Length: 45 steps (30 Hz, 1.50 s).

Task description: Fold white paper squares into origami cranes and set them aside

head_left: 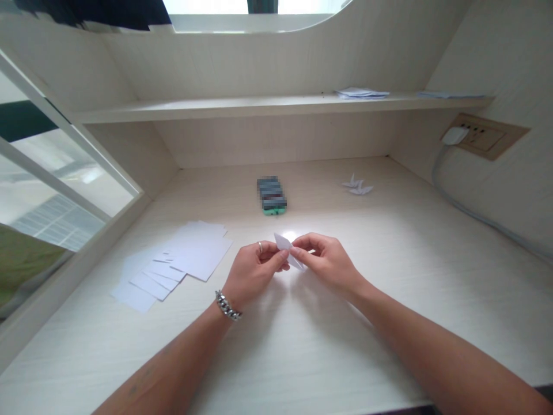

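Observation:
A small piece of folded white paper (283, 241) is held up over the middle of the desk. My left hand (254, 270), with a ring and a chain bracelet, pinches it from the left between thumb and fingers. My right hand (327, 260) pinches the same paper from the right, its thumb close to the left thumb. Both hands partly hide the paper, so its full shape does not show. Fanned white paper sheets (203, 248) lie on the desk left of my left hand. Farther back on the right sit several small folded paper cranes (358, 185).
Beyond my hands a phone-like device (272, 196), blurred out, lies on the desk (337, 351). A shelf (242, 109) crosses the back, bearing a paper stack (362, 93). On the right wall, a white plug (455, 136) sits in a socket panel; its grey cable (470, 216) runs down along the wall.

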### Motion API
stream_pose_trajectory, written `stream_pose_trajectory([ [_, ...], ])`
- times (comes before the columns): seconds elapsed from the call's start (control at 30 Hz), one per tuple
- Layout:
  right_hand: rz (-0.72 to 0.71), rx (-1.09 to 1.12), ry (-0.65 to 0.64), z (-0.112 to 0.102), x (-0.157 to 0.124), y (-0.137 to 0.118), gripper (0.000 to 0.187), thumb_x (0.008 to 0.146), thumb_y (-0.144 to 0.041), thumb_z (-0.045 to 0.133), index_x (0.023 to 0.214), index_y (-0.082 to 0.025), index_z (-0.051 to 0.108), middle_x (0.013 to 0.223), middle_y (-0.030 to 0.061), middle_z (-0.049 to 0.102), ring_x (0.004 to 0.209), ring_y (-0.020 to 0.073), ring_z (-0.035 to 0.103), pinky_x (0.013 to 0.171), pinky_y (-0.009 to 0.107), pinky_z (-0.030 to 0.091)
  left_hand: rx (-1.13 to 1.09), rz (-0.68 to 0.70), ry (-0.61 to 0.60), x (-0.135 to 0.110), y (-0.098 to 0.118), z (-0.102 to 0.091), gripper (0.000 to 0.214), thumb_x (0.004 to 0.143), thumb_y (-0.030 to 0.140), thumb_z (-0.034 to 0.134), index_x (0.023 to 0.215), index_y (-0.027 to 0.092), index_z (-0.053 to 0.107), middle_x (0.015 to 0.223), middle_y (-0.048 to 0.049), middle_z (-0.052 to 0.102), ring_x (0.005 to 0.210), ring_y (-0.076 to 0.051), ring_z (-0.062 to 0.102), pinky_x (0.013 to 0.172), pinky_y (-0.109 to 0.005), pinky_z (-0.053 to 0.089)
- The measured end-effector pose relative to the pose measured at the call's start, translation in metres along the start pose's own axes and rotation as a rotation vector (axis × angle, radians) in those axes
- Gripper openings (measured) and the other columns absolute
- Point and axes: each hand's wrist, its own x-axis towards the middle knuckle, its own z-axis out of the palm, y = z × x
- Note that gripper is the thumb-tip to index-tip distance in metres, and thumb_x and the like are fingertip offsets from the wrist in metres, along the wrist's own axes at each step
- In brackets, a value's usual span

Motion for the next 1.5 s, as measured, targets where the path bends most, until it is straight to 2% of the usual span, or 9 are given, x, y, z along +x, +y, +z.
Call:
stream_pose_trajectory([
  [0.1, -0.028, -0.075, 0.073, 0.0004, -0.0016, -0.0017, 0.009, 0.081, -0.026, 0.065, 0.082, -0.019, 0.07, 0.083, 0.0036, 0.071, 0.077, 0.0176, 0.065, 0.067, 0.029, 0.05, 0.012, -0.02, 0.027, -0.0004, 0.0037, 0.0001, 0.019, 0.079, 0.031, 0.067, 0.076, 0.013, 0.069, 0.068, -0.0057, 0.072, 0.064, -0.015, 0.067, 0.063, -0.026, 0.054],
  [0.27, -0.05, -0.147, 0.094, 0.0005, -0.0025, -0.0025, 0.007, 0.08, -0.024, 0.065, 0.08, -0.02, 0.071, 0.081, 0.0038, 0.071, 0.076, 0.0183, 0.065, 0.067, 0.03, 0.051, 0.051, -0.031, 0.016, -0.0006, 0.0044, -0.0002, 0.019, 0.08, 0.031, 0.066, 0.072, 0.014, 0.069, 0.067, -0.0057, 0.072, 0.063, -0.016, 0.067, 0.062, -0.026, 0.054],
  [0.47, -0.031, -0.181, 0.066, 0.0017, -0.0026, -0.001, 0.008, 0.079, -0.025, 0.066, 0.077, -0.019, 0.071, 0.077, 0.0037, 0.07, 0.072, 0.0178, 0.064, 0.066, 0.03, 0.05, 0.23, 0.031, 0.021, -0.0018, 0.0004, -0.0018, 0.02, 0.082, 0.032, 0.062, 0.072, 0.017, 0.069, 0.069, -0.004, 0.073, 0.065, -0.017, 0.068, 0.062, -0.026, 0.05],
  [0.63, 0.003, -0.154, -0.021, 0.004, -0.0026, -0.0023, 0.01, 0.08, -0.024, 0.062, 0.08, -0.017, 0.07, 0.078, 0.0045, 0.071, 0.072, 0.0173, 0.065, 0.064, 0.028, 0.048, 0.364, 0.112, 0.008, -0.0027, -0.0001, -0.0014, 0.023, 0.084, 0.032, 0.059, 0.068, 0.018, 0.068, 0.067, -0.0021, 0.071, 0.064, -0.017, 0.066, 0.061, -0.026, 0.048],
  [0.73, 0.063, -0.102, -0.015, 0.0037, -0.0017, -0.0024, 0.012, 0.081, -0.024, 0.06, 0.079, -0.017, 0.07, 0.078, 0.0049, 0.071, 0.073, 0.0177, 0.065, 0.066, 0.028, 0.048, 0.293, 0.127, -0.001, -0.0031, -0.0004, -0.0006, 0.019, 0.083, 0.032, 0.061, 0.074, 0.018, 0.07, 0.073, -0.0033, 0.073, 0.069, -0.018, 0.068, 0.066, -0.027, 0.051],
  [0.87, 0.116, -0.019, 0.047, 0.0032, 0.0007, 0.0006, 0.013, 0.078, -0.027, 0.063, 0.077, -0.016, 0.069, 0.077, 0.005, 0.071, 0.071, 0.0181, 0.064, 0.064, 0.029, 0.048, 0.144, 0.108, 0.115, -0.0039, -0.0024, 0.0004, 0.02, 0.076, 0.034, 0.07, 0.087, 0.017, 0.069, 0.084, -0.0058, 0.076, 0.077, -0.02, 0.071, 0.072, -0.03, 0.055],
  [0.97, 0.126, 0.04, 0.072, 0.0047, 0.002, 0.0036, 0.014, 0.078, -0.029, 0.064, 0.078, -0.016, 0.068, 0.077, 0.0048, 0.07, 0.071, 0.0179, 0.064, 0.064, 0.029, 0.049, 0.183, 0.113, 0.184, -0.0045, -0.0024, 0.0011, 0.018, 0.075, 0.034, 0.072, 0.081, 0.017, 0.069, 0.079, -0.0054, 0.075, 0.072, -0.019, 0.07, 0.069, -0.03, 0.055],
  [1.13, 0.119, 0.083, 0.089, 0.0074, 0.0014, 0.0059, 0.014, 0.077, -0.03, 0.066, 0.08, -0.016, 0.068, 0.079, 0.0055, 0.071, 0.072, 0.0183, 0.065, 0.066, 0.03, 0.051, 0.234, 0.123, 0.225, -0.0047, -0.0014, 0.0028, 0.016, 0.075, 0.033, 0.071, 0.078, 0.018, 0.069, 0.076, -0.0044, 0.074, 0.069, -0.018, 0.069, 0.066, -0.029, 0.054],
  [1.5, 0.09, 0.056, 0.08, 0.0088, -0.0005, 0.0035, 0.012, 0.079, -0.028, 0.065, 0.081, -0.016, 0.068, 0.081, 0.006, 0.072, 0.075, 0.019, 0.067, 0.07, 0.031, 0.052, 0.251, 0.12, 0.269, -0.0034, -0.0014, 0.0024, 0.016, 0.074, 0.033, 0.072, 0.077, 0.018, 0.07, 0.075, -0.0047, 0.074, 0.068, -0.019, 0.069, 0.065, -0.029, 0.054],
])
